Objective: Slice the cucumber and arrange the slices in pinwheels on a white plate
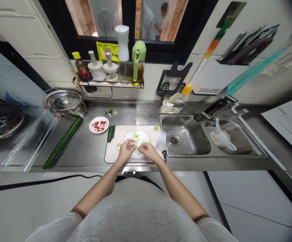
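Observation:
Over a white plate my left hand and my right hand meet with their fingertips nearly touching. Both are pinched around what looks like a thin pale cucumber slice, mostly hidden by the fingers. Cucumber slices lie on the plate in front of my hands. The plate rests on a pale cutting board. A loose cucumber slice lies left of my left hand, and a cut cucumber piece sits at the board's left edge. A broad-bladed knife lies at its right edge.
A small plate holds chopped red bits. Farther left are a long cucumber and a lidded steel pot. The double sink is to the right. Above the counter, a rack carries bottles and jars. People show through the window.

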`<state>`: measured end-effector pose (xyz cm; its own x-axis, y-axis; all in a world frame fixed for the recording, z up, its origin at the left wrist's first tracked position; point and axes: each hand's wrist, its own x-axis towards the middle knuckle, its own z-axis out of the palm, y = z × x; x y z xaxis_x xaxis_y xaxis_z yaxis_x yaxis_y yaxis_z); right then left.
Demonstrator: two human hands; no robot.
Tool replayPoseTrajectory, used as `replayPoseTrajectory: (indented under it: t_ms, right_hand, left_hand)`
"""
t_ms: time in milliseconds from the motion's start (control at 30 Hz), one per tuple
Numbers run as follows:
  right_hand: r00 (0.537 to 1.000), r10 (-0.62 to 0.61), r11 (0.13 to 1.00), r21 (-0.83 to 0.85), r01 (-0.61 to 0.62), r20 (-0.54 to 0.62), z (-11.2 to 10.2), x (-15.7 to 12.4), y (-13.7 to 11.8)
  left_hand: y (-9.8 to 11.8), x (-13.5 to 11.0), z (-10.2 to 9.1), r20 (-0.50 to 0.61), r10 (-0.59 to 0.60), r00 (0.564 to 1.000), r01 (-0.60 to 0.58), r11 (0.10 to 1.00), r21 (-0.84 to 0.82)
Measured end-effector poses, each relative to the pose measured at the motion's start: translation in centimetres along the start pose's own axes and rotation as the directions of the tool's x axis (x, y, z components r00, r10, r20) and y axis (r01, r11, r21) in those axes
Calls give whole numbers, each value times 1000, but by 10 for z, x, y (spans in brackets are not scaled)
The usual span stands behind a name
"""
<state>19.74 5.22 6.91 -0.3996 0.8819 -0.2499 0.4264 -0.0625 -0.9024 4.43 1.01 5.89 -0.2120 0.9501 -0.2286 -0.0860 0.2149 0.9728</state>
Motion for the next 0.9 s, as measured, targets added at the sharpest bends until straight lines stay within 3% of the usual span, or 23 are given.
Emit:
replayPoseTrajectory:
  t_ms: [133,333,567,767,900]
  right_hand:
    - [999,48,976,-212,-43,18,5,-2,15]
    - [995,70,879,-475,-26,75,10,-6,15]
    - [992,104,735,-677,-31,68,18,-7,17]
    - [996,25,620,-783,49,83,24,-10,18]
    - [994,-62,587,-802,109,90,24,-18,23]
  left_hand:
    - [-17,-2,-3,19,-41,999,38,992,121]
    - [-27,-6,-7,61,-49,997,26,943,332]
    - [-28,-2,-2,97,26,995,-73,846,528]
    - [-30,-1,2,119,39,992,-105,778,619]
    - [-32,-4,2,146,59,988,-152,604,783]
